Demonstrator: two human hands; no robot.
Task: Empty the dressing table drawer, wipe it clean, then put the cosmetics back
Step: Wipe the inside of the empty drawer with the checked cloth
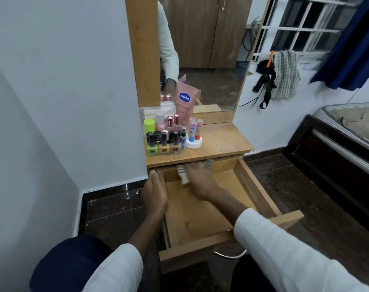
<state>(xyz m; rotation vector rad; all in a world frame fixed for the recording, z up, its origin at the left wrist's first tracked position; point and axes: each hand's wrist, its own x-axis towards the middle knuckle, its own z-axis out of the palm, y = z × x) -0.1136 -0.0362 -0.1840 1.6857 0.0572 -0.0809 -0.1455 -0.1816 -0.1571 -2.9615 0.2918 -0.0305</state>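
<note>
The wooden drawer (200, 216) of the dressing table is pulled far out and holds no cosmetics. My right hand (200, 178) is at the drawer's back end, pressing a striped cloth (184, 175) against the bottom; the hand is blurred. My left hand (155, 194) grips the drawer's left side wall, thumb on top. The cosmetics (166, 135) stand crowded on the left of the tabletop: nail polish bottles, a green-capped bottle, lip balms on a white lid and a pink Vaseline tube (184, 102) leaning on the mirror.
The mirror (204, 49) rises behind the tabletop (221, 138). A white wall stands close on the left. A dark bed frame (326, 157) is at the right, with cloths hanging on the window grille above. The drawer's metal handle (229, 255) juts out below its front.
</note>
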